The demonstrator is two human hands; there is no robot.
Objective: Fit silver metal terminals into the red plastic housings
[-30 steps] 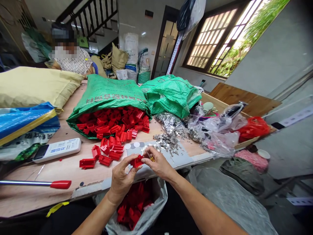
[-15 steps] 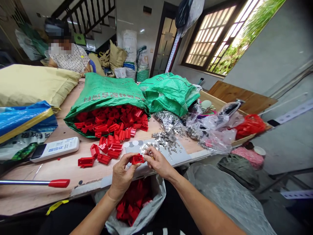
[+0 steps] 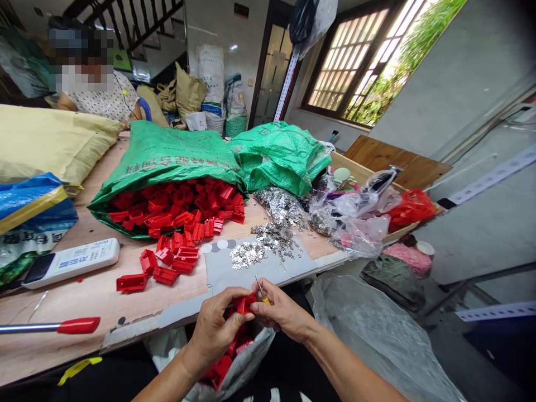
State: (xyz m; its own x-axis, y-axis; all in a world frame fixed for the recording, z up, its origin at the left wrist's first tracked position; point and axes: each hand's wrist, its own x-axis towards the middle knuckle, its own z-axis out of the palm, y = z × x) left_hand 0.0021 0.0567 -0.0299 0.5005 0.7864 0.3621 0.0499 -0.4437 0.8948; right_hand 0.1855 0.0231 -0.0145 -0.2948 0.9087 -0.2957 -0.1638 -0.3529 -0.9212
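My left hand (image 3: 215,321) pinches a small red plastic part (image 3: 244,304) between thumb and fingers, just in front of the table edge. Close against it, my right hand (image 3: 287,314) is closed round a thin pointed awl (image 3: 265,300) with a yellow handle, its metal tip pointing up. Whether the right fingertips also touch the part is unclear. Below the hands, a grey sack (image 3: 262,357) holds more red parts, partly hidden by my left hand and forearm. Small flat silvery metal pieces (image 3: 248,255) lie heaped on a grey sheet (image 3: 218,274) beyond the hands.
A green woven bag (image 3: 176,148) spills red parts onto the table. Behind the metal pieces sits another green bag (image 3: 280,156). At left are a white handheld device (image 3: 79,261) and a red-handled lever (image 3: 79,325). Across the table sits a person (image 3: 100,92).
Both hands, with the red part and the awl, have come down and back from the table edge toward my body, over the sack. The camera view has turned slightly right.
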